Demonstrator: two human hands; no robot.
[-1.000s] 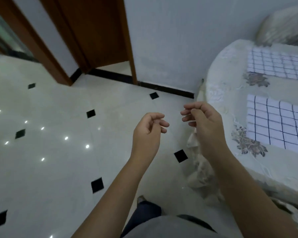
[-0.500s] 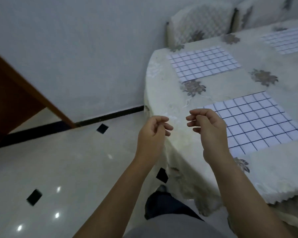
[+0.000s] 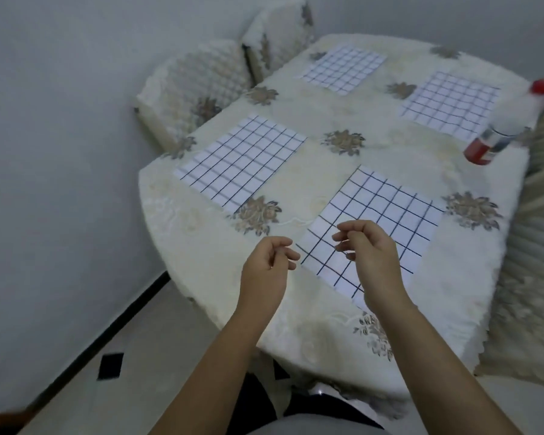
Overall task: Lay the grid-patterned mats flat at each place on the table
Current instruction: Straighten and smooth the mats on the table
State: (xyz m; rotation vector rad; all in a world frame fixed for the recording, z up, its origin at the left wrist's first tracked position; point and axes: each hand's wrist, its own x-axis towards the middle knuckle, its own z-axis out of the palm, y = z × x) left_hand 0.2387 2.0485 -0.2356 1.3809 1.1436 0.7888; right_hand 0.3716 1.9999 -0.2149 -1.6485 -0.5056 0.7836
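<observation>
Several white mats with dark grid lines lie flat on the cream flowered tablecloth (image 3: pixel 311 164). The nearest mat (image 3: pixel 390 215) is right in front of me, a second mat (image 3: pixel 242 158) lies to its left, and two more mats (image 3: pixel 343 69) (image 3: pixel 449 103) lie at the far side. My left hand (image 3: pixel 266 265) hovers over the cloth beside the nearest mat's left corner, fingers loosely curled, holding nothing. My right hand (image 3: pixel 371 255) hovers above the near part of that mat, fingers also curled and empty.
A white bottle with a red cap and red base (image 3: pixel 503 127) stands at the table's right edge. Two covered chairs (image 3: pixel 195 89) (image 3: pixel 277 36) stand against the far left side. A wall runs along the left, with tiled floor (image 3: pixel 123 356) below.
The view has swung right from the door and floor onto the table, bringing all the mats and the bottle into sight. Both hands keep the same curled, empty pose.
</observation>
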